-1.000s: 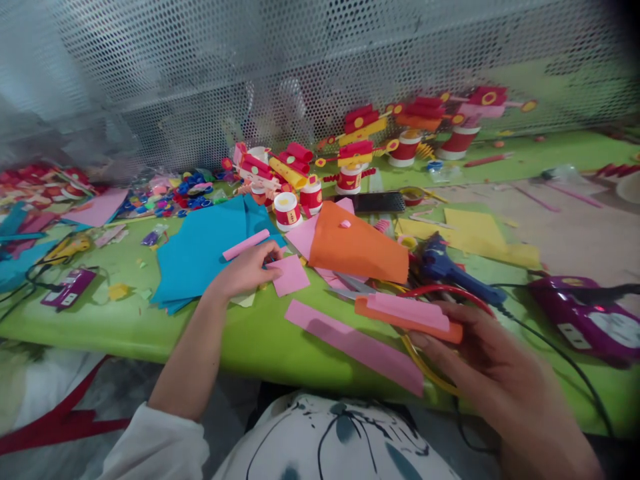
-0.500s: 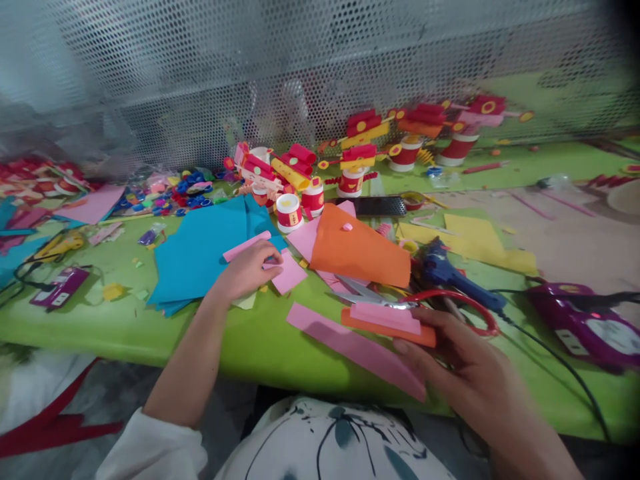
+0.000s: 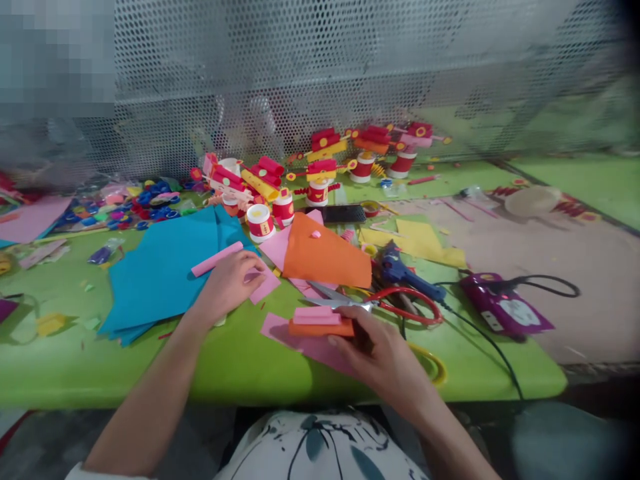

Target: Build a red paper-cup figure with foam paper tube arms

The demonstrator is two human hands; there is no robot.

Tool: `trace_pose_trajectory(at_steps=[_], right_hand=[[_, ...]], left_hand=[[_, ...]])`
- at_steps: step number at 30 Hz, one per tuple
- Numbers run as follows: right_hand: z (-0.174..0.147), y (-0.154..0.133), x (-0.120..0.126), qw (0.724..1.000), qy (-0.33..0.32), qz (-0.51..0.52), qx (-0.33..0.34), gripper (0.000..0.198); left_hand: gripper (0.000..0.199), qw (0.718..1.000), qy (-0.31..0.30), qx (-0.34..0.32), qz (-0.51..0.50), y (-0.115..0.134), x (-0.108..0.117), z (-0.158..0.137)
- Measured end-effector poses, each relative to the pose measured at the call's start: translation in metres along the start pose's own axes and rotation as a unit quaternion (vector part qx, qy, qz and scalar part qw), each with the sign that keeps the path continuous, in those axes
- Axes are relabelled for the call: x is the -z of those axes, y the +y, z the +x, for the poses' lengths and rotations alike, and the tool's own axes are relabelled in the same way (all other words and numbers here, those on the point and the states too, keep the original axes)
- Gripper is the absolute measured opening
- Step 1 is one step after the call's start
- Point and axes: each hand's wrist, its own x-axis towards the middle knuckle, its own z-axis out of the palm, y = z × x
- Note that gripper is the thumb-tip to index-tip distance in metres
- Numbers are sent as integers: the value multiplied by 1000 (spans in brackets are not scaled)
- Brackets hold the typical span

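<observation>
My right hand (image 3: 383,347) pinches a small foam piece by its right end. That piece is a pink roll (image 3: 317,315) lying along an orange roll (image 3: 313,329). Beneath it, a pink foam strip (image 3: 277,331) lies on the table, partly covered by the hand. My left hand (image 3: 230,283) rests with loosely curled fingers, thumb and forefinger apart, over a pink foam sheet (image 3: 266,287). Another pink roll (image 3: 216,259) lies beside it on blue foam sheets (image 3: 157,267). Red-handled scissors (image 3: 410,307) lie just beyond my right hand.
A blue glue gun (image 3: 407,275) and purple power strip (image 3: 505,307) with cables lie at right. Orange foam (image 3: 325,253), a black phone-like object (image 3: 343,213) and yellow foam (image 3: 425,240) lie ahead. Red-and-white cup figures (image 3: 317,193) stand behind, before a perforated metal panel (image 3: 300,60).
The view has swung right, so the table's things sit further left. My right hand has moved slightly left with the foam rolls, over the pink strip. My left hand stays by the pink sheet.
</observation>
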Motion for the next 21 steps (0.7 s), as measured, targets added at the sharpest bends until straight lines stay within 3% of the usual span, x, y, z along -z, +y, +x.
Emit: trace_pose_trajectory(at_steps=[8, 16, 18, 21], right_hand=[[9, 6, -16, 996, 24, -73, 41, 32], [12, 18, -27, 971, 86, -201, 95, 36], [13, 22, -28, 966, 92, -217, 103, 37], [15, 25, -27, 964, 93, -231, 95, 37]], left_hand=[[20, 994, 42, 102, 23, -10, 10, -2], [14, 985, 123, 114, -27, -22, -2, 2], [23, 981, 154, 112, -37, -27, -8, 9], [56, 966, 223, 92, -93, -33, -13, 28]])
